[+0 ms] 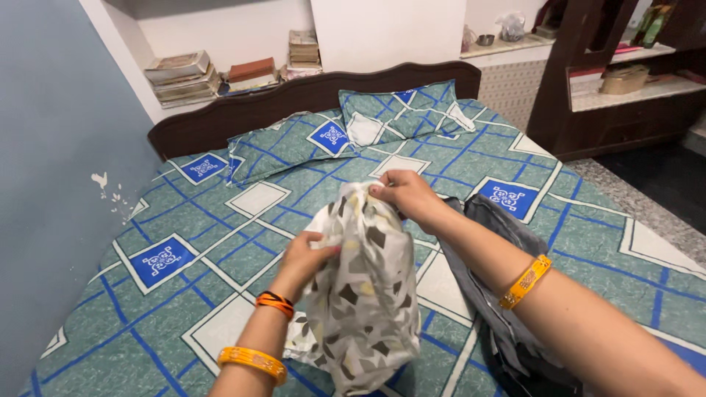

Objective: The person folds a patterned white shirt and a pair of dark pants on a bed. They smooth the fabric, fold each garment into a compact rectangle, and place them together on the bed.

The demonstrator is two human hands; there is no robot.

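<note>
Patterned cloth [364, 294] between left hand [305, 254] and right hand [408, 195]

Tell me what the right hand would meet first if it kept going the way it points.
The right hand points left and already pinches the patterned cloth; beyond that, probably only the bedsheet, though depth is unclear.

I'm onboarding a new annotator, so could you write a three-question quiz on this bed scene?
1. True or false: the right hand pinches the top edge of the patterned white cloth.
2. What lies on the bed under the right forearm? A) grey garment B) red towel C) book
3. Where is the left hand on that cloth?

Key:
1. True.
2. A, the grey garment.
3. On its left side, partway down, fingers closed on the fabric.
</note>
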